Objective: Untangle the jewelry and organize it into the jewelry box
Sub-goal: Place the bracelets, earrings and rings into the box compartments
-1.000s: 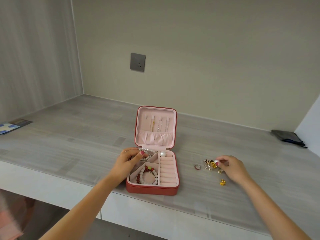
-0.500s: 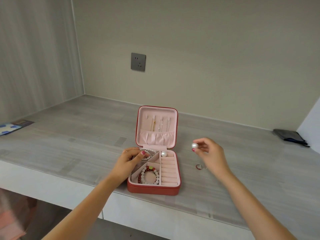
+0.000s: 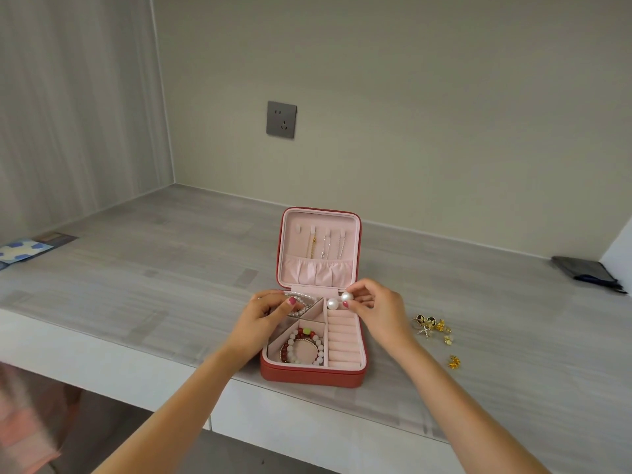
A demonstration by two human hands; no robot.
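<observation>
Head view, contents as they stand.

Jewelry box (image 3: 313,374): red outside, pink lining, open on the grey counter (image 3: 154,268) near its front edge, lid (image 3: 319,248) upright at the back.

Lid: three thin chains (image 3: 325,246) hang side by side from small tabs, their lower ends tucked into a gathered pocket.

Base, right column: ring rolls (image 3: 343,340), no rings seen in them. Behind the rolls, a small compartment with one white pearl earring (image 3: 332,304) lying in it.

Base, front left compartment: beaded bracelet (image 3: 302,345), white and red beads with one green, lying in a loop.

Base, back left compartment: pearl bracelet (image 3: 301,302), partly under the left hand.

Left hand (image 3: 270,314): fingers curled and pinching the pearl bracelet over its compartment.

Right hand (image 3: 374,309): thumb and forefinger pinched narrow on a second pearl earring (image 3: 346,296), held just above and beside the one in the box.

Counter, right of the box: a small cluster of gold earrings (image 3: 431,327), tangled or touching, I cannot tell which; one gold earring (image 3: 454,361) apart, nearer the front edge.

Far right: dark pouch (image 3: 586,271). Far left: blue-patterned card (image 3: 24,249). Back wall: grey socket (image 3: 281,119).
</observation>
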